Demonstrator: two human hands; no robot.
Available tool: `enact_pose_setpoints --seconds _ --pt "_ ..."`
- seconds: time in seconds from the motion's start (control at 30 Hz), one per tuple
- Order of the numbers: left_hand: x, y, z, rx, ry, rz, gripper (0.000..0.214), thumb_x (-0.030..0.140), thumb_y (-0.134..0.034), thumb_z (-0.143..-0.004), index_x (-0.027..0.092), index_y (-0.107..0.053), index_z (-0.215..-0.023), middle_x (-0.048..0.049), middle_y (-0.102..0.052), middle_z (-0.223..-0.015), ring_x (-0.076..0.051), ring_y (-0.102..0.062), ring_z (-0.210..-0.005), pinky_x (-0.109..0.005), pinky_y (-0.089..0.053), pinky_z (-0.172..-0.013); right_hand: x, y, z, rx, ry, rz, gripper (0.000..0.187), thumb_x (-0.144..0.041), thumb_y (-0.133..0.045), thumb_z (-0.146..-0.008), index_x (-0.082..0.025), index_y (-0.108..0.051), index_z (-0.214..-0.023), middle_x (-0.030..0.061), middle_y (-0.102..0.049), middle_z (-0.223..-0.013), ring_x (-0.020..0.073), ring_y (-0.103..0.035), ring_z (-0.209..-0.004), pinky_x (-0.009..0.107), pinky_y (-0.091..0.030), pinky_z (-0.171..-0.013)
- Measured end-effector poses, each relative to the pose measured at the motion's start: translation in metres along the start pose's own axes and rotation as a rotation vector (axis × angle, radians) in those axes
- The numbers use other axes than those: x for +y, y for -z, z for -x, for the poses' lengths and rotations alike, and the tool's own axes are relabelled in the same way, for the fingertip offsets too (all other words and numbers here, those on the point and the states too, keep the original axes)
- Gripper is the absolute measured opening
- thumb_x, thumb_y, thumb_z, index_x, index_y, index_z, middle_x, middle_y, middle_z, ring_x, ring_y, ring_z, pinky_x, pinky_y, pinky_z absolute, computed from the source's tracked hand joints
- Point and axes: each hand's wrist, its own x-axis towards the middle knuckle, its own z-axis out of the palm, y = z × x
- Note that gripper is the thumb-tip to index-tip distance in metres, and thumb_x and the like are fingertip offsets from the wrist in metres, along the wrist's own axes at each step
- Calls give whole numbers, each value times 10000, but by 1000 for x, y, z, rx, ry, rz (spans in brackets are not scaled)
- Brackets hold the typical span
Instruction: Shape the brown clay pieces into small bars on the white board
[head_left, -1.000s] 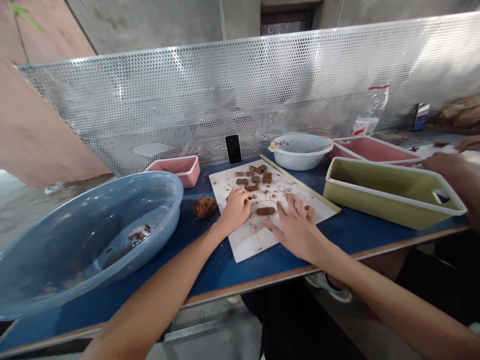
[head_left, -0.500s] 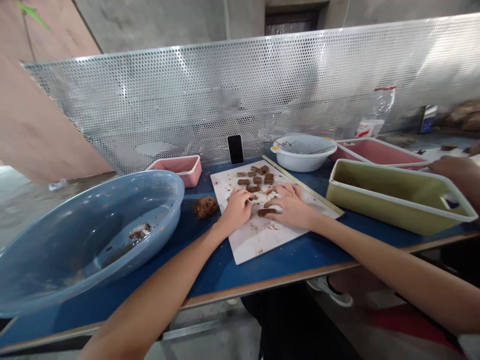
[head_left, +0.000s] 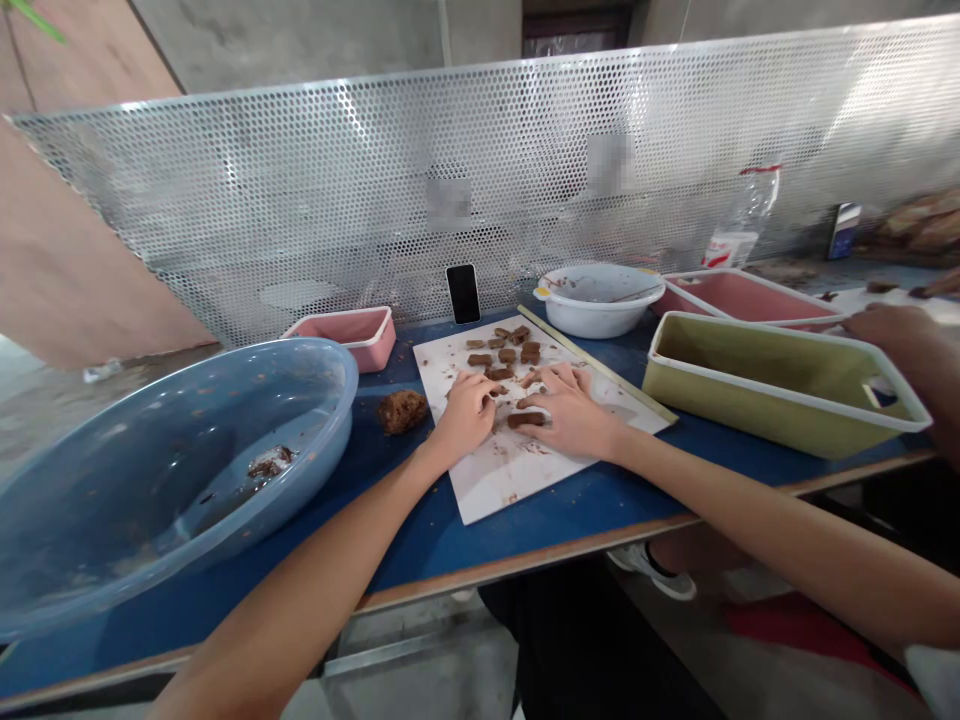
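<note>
Both my hands rest on a white cutting board on the blue table. My left hand is curled, its fingertips pinched on a small brown piece near the board's middle. My right hand lies beside it with fingers bent over a brown dough log. Several cut brown pieces lie in a cluster at the board's far end. A rough brown dough lump sits on the table left of the board.
A big blue basin with scraps fills the left. A small pink tray, a phone, a white bowl, a wooden stick, a green tray and a pink tray ring the board. Another person's hand is at right.
My right hand moved from the board's near right, fingers spread, up to the brown log beside my left hand and curled over it. My left hand stayed put.
</note>
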Motion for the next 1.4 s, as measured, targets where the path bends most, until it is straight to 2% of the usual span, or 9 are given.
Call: enact_pose_setpoints --seconds 0.23,0.3,0.47,0.7,0.8,0.9,1.03,1.17,1.4 --pt "0 -2 0 5 -2 -12 322 28 -536 -956 206 -781 -1067 -95 -762 -1074 -315 -648 -1140 -500 -555 -1082 -2 -5 -9 -2 7 -76 290 -510 -710 -1078 -340 -916 -965 79 -681 -1510 394 -490 -1439 650 -372 -1209" --pt "0 -2 0 5 -2 -5 330 22 -531 -955 200 -782 -1072 -97 -766 -1084 -314 -647 -1147 -506 -550 -1097 -2 -5 -9 2 16 -81 284 -499 -715 -1076 -332 -917 -969 86 -683 -1495 390 -486 -1444 645 -364 -1220" --pt "1 -1 0 -12 11 1 320 24 -542 -943 194 -785 -1065 -105 -769 -1089 -315 -646 -1137 -515 -555 -1093 -2 -3 -8 -19 -9 -70 240 -523 -769 -1042 -359 -916 -1138 97 -660 -1545 395 -501 -1455 649 -385 -1223" --pt "1 -1 0 10 3 -3 325 25 -529 -947 183 -787 -1066 -109 -769 -1086 -318 -653 -1147 -501 -558 -1074 -4 -5 -9 0 44 -48 289 -496 -685 -1097 -375 -928 -999 66 -649 -1571 419 -477 -1449 677 -391 -1188" --pt "1 0 0 10 3 0 326 26 -531 -943 189 -785 -1067 -106 -771 -1087 -314 -656 -1125 -504 -560 -1075 0 -2 -7 -10 53 -21 272 -541 -699 -1087 -389 -912 -1161 83 -614 -1623 425 -479 -1479 682 -399 -1206" --pt "0 0 1 22 11 7 311 41 -535 -959 189 -788 -1062 -111 -776 -1099 -318 -657 -1147 -511 -558 -1091 6 5 2 -43 32 8 416 -645 -691 -1074 -405 -845 -1377 118 -614 -1630 431 -486 -1517 685 -404 -1241" --pt "-1 -1 2 28 10 25 317 56 -531 -976 201 -794 -1079 -103 -784 -1106 -314 -657 -1154 -513 -558 -1096 10 13 24 -77 91 142 578 -693 -552 -1130 -392 -699 -1601 158 -538 -1729 472 -449 -1588 735 -376 -1265" --pt "-2 -3 3 24 19 22 317 55 -534 -963 200 -793 -1077 -98 -783 -1093 -313 -652 -1138 -509 -558 -1078 8 16 41 -69 144 242 609 -677 -456 -1170 -294 -734 -1555 197 -520 -1744 478 -443 -1598 726 -379 -1262" --pt "-1 -2 2 21 20 11 315 54 -525 -972 197 -786 -1075 -104 -783 -1107 -314 -655 -1142 -510 -557 -1081 2 11 41 -72 161 255 571 -634 -405 -1194 -319 -744 -1529 178 -511 -1751 467 -428 -1602 704 -393 -1241"
